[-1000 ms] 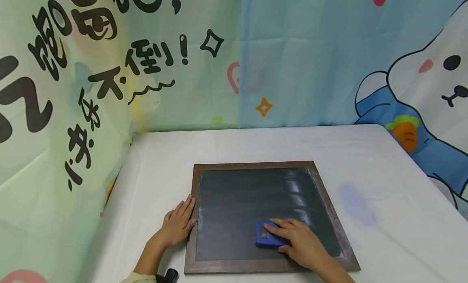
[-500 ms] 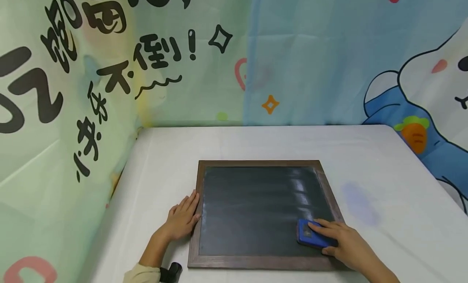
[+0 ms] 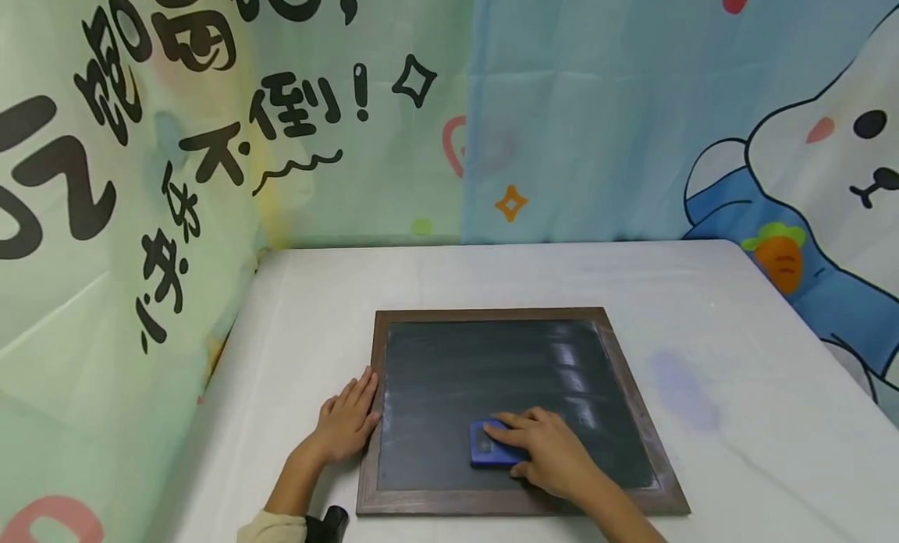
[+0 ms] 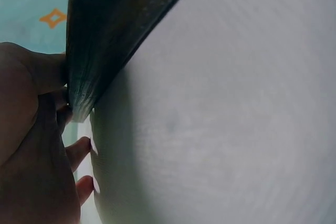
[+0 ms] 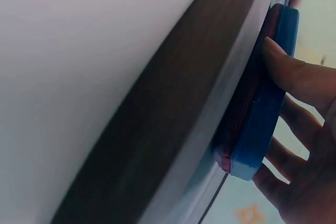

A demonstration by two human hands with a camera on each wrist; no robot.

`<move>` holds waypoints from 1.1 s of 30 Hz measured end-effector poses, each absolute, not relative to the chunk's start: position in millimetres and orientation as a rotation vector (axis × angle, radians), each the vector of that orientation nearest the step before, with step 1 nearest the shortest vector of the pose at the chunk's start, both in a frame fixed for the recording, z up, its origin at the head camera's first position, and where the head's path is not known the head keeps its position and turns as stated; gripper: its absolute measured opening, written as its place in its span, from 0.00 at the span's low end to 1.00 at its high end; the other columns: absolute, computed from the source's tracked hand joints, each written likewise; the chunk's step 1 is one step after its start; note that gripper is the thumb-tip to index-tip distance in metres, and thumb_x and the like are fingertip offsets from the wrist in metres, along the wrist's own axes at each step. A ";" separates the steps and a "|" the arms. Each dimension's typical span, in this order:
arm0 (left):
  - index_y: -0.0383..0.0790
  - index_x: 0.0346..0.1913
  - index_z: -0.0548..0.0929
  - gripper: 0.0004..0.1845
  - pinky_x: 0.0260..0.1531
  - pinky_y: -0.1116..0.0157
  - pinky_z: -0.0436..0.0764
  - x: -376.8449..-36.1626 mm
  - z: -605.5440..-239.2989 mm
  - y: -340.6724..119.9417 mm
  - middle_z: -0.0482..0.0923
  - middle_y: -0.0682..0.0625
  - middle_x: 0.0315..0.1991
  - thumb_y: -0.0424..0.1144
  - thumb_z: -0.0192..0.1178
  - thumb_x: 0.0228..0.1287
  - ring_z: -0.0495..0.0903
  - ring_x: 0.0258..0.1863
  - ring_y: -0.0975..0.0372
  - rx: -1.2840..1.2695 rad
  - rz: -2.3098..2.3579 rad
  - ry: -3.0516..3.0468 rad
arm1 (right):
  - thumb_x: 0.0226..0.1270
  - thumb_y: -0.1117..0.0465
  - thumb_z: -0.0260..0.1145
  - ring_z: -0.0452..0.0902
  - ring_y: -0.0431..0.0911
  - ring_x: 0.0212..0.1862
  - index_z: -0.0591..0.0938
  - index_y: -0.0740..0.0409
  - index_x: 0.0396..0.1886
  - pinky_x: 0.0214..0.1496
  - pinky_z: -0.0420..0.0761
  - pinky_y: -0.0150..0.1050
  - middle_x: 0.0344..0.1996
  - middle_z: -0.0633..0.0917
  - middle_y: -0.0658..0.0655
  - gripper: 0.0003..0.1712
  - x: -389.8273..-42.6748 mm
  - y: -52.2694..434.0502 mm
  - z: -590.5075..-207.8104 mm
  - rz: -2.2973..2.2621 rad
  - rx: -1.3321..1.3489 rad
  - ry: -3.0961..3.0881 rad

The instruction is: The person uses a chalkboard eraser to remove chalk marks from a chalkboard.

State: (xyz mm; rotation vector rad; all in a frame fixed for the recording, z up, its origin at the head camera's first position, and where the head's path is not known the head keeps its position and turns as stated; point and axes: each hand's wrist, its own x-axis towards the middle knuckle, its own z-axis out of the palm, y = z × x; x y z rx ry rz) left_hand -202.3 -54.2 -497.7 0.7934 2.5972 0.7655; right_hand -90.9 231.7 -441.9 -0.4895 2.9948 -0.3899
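A blackboard (image 3: 485, 379) with a brown wooden frame (image 3: 492, 502) lies flat on the white table. On its lower middle sits a blue eraser (image 3: 483, 448), held from above by my right hand (image 3: 555, 453). In the right wrist view, the thumb presses one long side of the eraser (image 5: 262, 114) and the other fingers reach over its back; its dark felt side meets the board. My left hand (image 3: 344, 422) rests against the left edge of the frame with fairly straight fingers. The left wrist view has this hand (image 4: 37, 119) touching the frame's side (image 4: 100, 35), some fingertips on the tabletop.
The white table (image 3: 323, 293) extends around the board on every side. A printed cloth backdrop (image 3: 597, 122) hangs behind and to the left, with black lettering and a cartoon animal. A black wrist strap (image 3: 326, 525) circles the left wrist.
My right hand swept the eraser right, toward the board's right side, then back left past its first position. My left hand stays at the frame's edge. The head view shifted slightly.
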 end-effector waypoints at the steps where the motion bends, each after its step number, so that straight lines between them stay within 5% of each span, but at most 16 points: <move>1: 0.31 0.69 0.51 0.29 0.59 0.41 0.50 -202.5 -497.7 -54.7 0.45 0.39 0.72 0.39 0.43 0.70 0.49 0.69 0.44 0.793 0.768 2.596 | 0.41 0.57 0.75 0.74 0.50 0.46 0.78 0.49 0.55 0.51 0.72 0.53 0.54 0.79 0.56 0.35 -95.7 220.0 -442.4 -0.380 -0.527 2.984; 9: 0.32 0.70 0.51 0.29 0.59 0.41 0.51 -201.2 -497.9 -51.1 0.46 0.40 0.72 0.39 0.42 0.70 0.49 0.69 0.44 0.800 0.729 2.595 | 0.43 0.53 0.74 0.73 0.45 0.46 0.77 0.41 0.56 0.52 0.72 0.46 0.54 0.79 0.49 0.35 -115.1 153.8 -448.1 -0.270 -0.734 2.945; 16: 0.33 0.70 0.51 0.29 0.60 0.41 0.50 -202.4 -498.2 -53.4 0.46 0.41 0.72 0.40 0.42 0.70 0.49 0.69 0.45 0.773 0.736 2.613 | 0.45 0.53 0.73 0.74 0.45 0.48 0.75 0.38 0.58 0.53 0.72 0.45 0.55 0.78 0.48 0.34 -116.5 147.1 -447.6 -0.251 -0.736 2.956; 27: 0.33 0.70 0.50 0.30 0.59 0.41 0.50 -199.6 -499.6 -59.1 0.45 0.40 0.72 0.40 0.43 0.70 0.48 0.69 0.44 0.759 0.756 2.619 | 0.44 0.58 0.73 0.73 0.56 0.52 0.75 0.46 0.59 0.51 0.71 0.59 0.57 0.77 0.57 0.37 -74.4 260.0 -444.5 -0.479 -0.435 2.981; 33: 0.32 0.70 0.51 0.30 0.59 0.40 0.49 -196.8 -494.6 -56.6 0.45 0.39 0.72 0.39 0.43 0.70 0.48 0.69 0.43 0.768 0.784 2.593 | 0.38 0.59 0.75 0.76 0.57 0.48 0.78 0.48 0.56 0.45 0.75 0.56 0.53 0.79 0.59 0.37 -44.1 317.4 -441.7 -0.362 -0.289 3.062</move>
